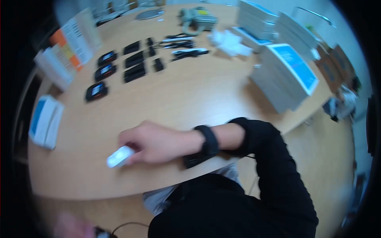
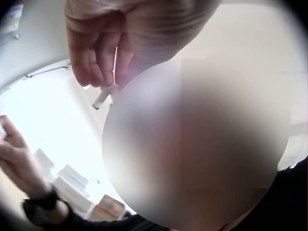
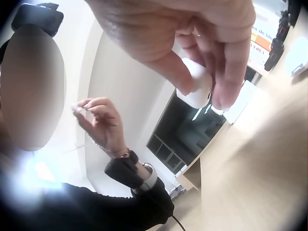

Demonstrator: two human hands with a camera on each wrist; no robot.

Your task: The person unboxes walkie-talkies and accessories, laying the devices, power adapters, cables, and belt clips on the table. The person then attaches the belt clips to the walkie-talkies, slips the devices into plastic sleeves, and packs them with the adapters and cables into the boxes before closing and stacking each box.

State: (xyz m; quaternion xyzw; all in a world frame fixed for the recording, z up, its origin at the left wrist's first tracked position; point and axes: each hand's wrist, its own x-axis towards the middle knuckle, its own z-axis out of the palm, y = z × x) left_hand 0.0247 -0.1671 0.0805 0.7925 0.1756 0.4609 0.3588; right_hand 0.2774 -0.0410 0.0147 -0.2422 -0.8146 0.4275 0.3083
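Note:
My right hand (image 1: 149,142) reaches over the near part of the table and grips a small, rounded white earbud case (image 1: 120,156) between thumb and fingers. In the right wrist view the glossy case (image 3: 195,84) shows between the thumb and the curled fingers. My left hand (image 3: 103,122) is raised beside the head, off the table. Its fingertips pinch a small white earbud (image 2: 100,99), whose stem juts out below them in the left wrist view. At the lower left of the head view this hand is only a blur.
Black devices with small screens (image 1: 97,91), black cases (image 1: 135,72) and bundled cables (image 1: 189,53) lie in rows farther back. White boxes (image 1: 281,77) stand right, a smaller box (image 1: 45,122) left. Crumpled white paper (image 1: 230,43) and a desk phone (image 1: 203,18) sit at the back.

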